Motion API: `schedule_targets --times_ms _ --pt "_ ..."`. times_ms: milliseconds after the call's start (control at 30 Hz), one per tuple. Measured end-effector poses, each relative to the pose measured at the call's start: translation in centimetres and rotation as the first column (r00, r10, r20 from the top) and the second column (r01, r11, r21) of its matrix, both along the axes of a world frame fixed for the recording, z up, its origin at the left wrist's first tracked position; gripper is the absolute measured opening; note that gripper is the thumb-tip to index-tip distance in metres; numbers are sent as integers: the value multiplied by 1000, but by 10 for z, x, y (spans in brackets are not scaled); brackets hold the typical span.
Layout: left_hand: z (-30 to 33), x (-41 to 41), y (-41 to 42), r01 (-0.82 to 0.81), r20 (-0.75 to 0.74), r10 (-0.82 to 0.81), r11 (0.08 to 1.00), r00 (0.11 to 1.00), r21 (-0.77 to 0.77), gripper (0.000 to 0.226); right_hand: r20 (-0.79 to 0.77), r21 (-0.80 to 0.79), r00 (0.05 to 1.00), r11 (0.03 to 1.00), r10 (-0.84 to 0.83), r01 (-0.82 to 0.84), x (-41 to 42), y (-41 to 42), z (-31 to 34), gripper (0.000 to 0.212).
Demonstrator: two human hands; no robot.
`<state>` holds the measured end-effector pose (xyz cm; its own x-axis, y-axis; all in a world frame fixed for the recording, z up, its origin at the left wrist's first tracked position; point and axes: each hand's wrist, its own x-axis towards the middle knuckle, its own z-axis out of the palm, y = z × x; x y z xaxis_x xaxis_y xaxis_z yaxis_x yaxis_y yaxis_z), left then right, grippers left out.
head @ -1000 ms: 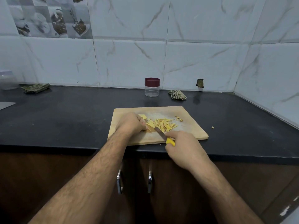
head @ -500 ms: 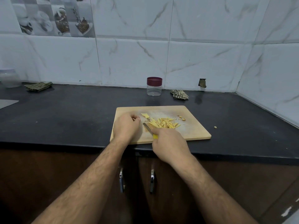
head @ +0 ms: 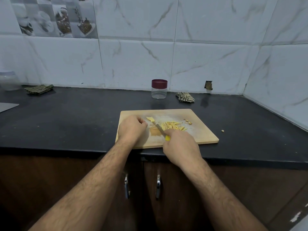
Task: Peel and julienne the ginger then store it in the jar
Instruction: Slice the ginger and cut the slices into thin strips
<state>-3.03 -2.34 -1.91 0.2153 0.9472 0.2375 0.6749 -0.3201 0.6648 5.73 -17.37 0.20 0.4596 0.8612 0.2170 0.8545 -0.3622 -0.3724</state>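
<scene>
A wooden cutting board (head: 200, 135) lies on the black counter. On it sits a pile of yellow ginger strips (head: 173, 126), with one uncut ginger slice (head: 150, 119) at its far left. My right hand (head: 180, 145) grips a knife with a yellow handle (head: 167, 138); the blade (head: 160, 129) points up-left toward the slice. My left hand (head: 132, 129) rests curled on the board's left side, just left of the blade, holding nothing that I can see. A clear jar with a maroon lid (head: 159, 89), closed, stands behind the board by the wall.
Small ginger scraps (head: 188, 121) lie at the board's far right, and one bit (head: 222, 131) on the counter. A folded cloth (head: 185, 97) lies right of the jar, another cloth (head: 39, 89) and a plastic container (head: 9, 80) at the far left. Cabinet handles (head: 158, 186) are below.
My left hand drew back from the ginger pile to the board's left side. My right hand shifted the knife leftward, with the blade now lying beside the strips.
</scene>
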Motion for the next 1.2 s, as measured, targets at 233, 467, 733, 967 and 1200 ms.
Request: schedule_targets --times_ms 233,467,733,967,1200 --pt "4 -2 18 24 43 -21 998 999 -62 20 8 28 998 998 64 -64 -4 6 1 54" --pt "8 6 30 30 1 -30 998 1000 -61 11 -11 -8 1000 1000 -12 11 10 4 -2 46" --pt "17 30 37 99 -167 -98 995 981 -3 31 -61 18 998 1000 18 -17 12 15 5 47" --pt "14 36 41 154 -352 -131 987 927 37 18 -105 -3 994 1000 -5 5 17 27 7 48" --pt "15 28 40 251 -424 -188 963 886 99 17 -86 3 996 1000 -8 8 16 30 9 45"
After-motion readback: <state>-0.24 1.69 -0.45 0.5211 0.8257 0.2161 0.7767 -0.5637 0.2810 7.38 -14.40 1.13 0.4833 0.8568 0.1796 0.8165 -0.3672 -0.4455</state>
